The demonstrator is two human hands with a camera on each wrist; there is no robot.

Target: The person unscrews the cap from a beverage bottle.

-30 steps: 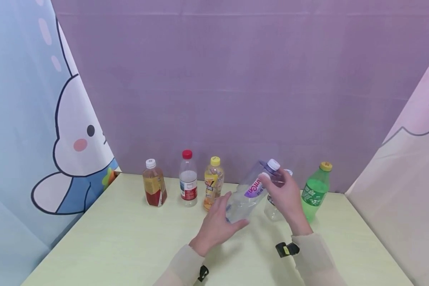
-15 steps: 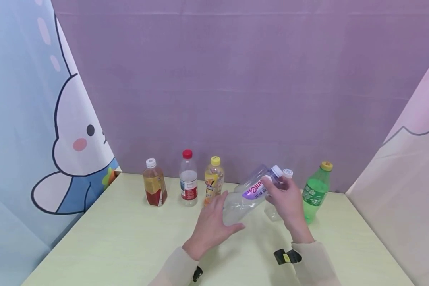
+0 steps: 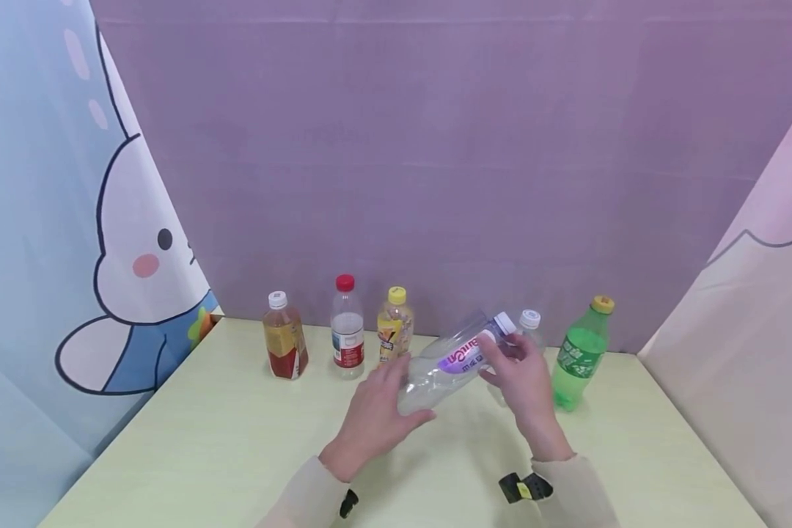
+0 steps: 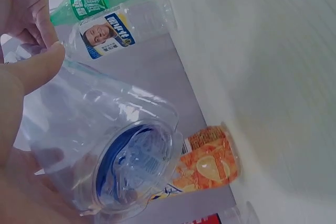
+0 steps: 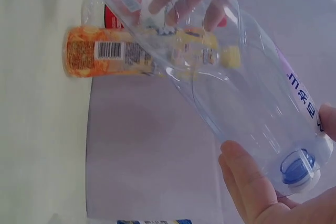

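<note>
A large clear plastic bottle (image 3: 435, 370) with a white cap and a purple-pink label is held tilted above the table, its cap end up to the right. My left hand (image 3: 372, 422) holds the base end between thumb and fingers. Near the cap, my right hand (image 3: 524, 385) grips the neck, with the thumb over the label side. The left wrist view looks onto the clear bottle's ringed bottom (image 4: 137, 163). Through its wall in the right wrist view shows an orange drink bottle (image 5: 105, 51). A smaller clear bottle (image 3: 530, 320) stands partly hidden behind my right hand.
Along the back of the pale table (image 3: 191, 440) stand a brown-red drink bottle (image 3: 285, 341), a red-capped bottle (image 3: 348, 345) and a yellow-capped bottle (image 3: 394, 330). A green bottle (image 3: 576, 367) stands on the right. A purple curtain (image 3: 435, 161) hangs behind.
The held bottle has moved left and slightly toward me, tilting flatter. Both hands move with it, uncovering more of the small white-capped bottle behind.
</note>
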